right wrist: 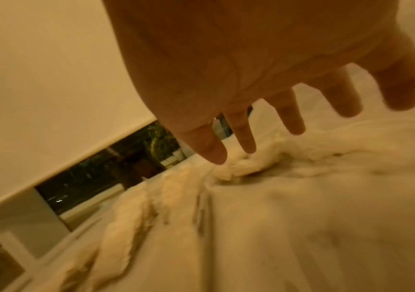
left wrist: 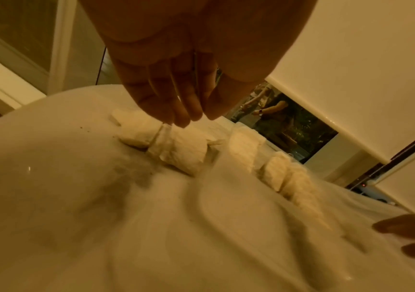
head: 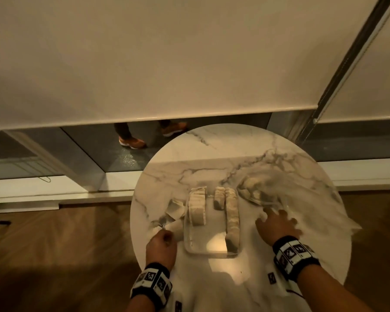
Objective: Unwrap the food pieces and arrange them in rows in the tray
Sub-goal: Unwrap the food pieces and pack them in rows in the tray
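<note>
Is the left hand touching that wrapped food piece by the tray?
Touching. In the left wrist view, the left hand pinches the clear wrapper of the wrapped food piece between its fingertips.

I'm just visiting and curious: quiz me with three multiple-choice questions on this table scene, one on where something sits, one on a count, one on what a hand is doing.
1. Where is the clear tray?
A. between the two hands
B. on the floor
C. at the marble table's far edge

2. How many rows of food pieces stand in the tray?
A. one
B. three
C. six

3. What is the right hand doing?
A. gripping a knife
B. reaching with spread fingers toward the plastic bag
C. lying fisted in the tray

Answers: 1 A, the tray lies between the left hand and the right one. 2 B, three rows show. 3 B, its fingers are spread and hold nothing.
</note>
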`<state>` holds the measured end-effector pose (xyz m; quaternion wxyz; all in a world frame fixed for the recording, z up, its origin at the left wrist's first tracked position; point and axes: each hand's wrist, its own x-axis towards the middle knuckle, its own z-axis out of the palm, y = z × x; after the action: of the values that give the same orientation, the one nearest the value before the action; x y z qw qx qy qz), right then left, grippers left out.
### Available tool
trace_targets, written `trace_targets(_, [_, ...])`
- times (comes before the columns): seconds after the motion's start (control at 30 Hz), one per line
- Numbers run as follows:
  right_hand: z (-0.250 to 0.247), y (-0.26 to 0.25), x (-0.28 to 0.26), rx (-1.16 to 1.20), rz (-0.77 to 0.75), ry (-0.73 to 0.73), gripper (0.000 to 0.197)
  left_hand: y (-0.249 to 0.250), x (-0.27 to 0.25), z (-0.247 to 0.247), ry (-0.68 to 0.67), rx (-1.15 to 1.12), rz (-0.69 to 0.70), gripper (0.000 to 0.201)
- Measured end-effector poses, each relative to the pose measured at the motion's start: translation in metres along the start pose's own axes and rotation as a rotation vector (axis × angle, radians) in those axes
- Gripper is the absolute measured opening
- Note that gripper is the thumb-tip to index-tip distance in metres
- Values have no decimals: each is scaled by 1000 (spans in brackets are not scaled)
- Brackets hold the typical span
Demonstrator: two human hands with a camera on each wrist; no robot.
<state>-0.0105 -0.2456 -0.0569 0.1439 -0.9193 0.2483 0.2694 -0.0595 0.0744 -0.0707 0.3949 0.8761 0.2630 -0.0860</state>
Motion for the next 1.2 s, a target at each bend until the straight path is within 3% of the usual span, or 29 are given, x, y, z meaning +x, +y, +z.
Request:
trace_targets(0.1, [16, -20, -33, 70, -97, 20, 48, -3, 20, -3, 23, 105, 81, 29])
trace_targets(0.2, [25, -35, -49, 79, -98, -24, 44, -3, 39, 2, -17, 287, 218, 47])
trace_targets(0.33, [26, -41, -60, 69, -102, 47, 44, -1, 54, 4, -79, 498, 249, 36])
trace_targets(0.47, [24, -46, -66, 115, -123, 115, 39, -3, 63, 3, -105, 492, 258, 23])
trace_targets(0.63, [19, -65, -72, 258, -322, 121, 23, -3, 62, -9, -134, 198, 274, 8])
trace_targets(0.77, [14, -88, -83, 514, -489, 78, 16, 6, 55, -28, -188, -163, 238, 10])
trace_targets(0.97, [18, -127, -97, 694, -679, -207, 60, 35, 44, -49, -474, -562, 252, 9])
trace_targets(1.03, [23, -137, -95, 761, -724, -240, 49, 46, 38, -52, -501, -627, 257, 8])
trace_targets(1.1, [26, -143, -94, 846, -727, -244, 22, 52, 34, -52, -472, -650, 257, 8])
trace_targets(1.2, [32, -143, -93, 937, -622, -249, 17, 51, 34, -49, -396, -692, 227, 9])
